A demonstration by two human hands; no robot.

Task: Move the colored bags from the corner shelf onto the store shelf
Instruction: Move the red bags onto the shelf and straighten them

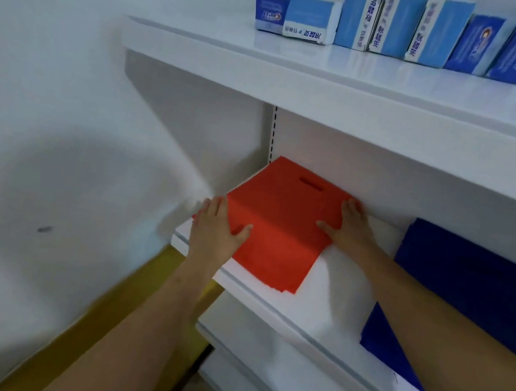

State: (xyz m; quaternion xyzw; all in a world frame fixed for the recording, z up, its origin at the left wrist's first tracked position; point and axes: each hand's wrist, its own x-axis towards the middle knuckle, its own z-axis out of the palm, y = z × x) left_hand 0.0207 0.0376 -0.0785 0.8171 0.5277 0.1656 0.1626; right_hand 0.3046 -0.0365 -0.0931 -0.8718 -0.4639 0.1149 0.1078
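A stack of flat red bags (283, 219) with a cut-out handle lies at the left end of the white store shelf (326, 309), its far edge against the back panel. My left hand (215, 227) lies on the stack's left edge, fingers straight, thumb on top. On the stack's right edge rests my right hand (351, 226), flat, with straight fingers. A stack of blue bags (466, 293) lies further right on the same shelf, partly hidden by my right forearm.
The shelf above (335, 73) carries a row of blue and white boxes (408, 30). A white wall (63, 99) stands close on the left. Lower white shelves (273, 375) and a yellowish floor strip (120, 302) lie below.
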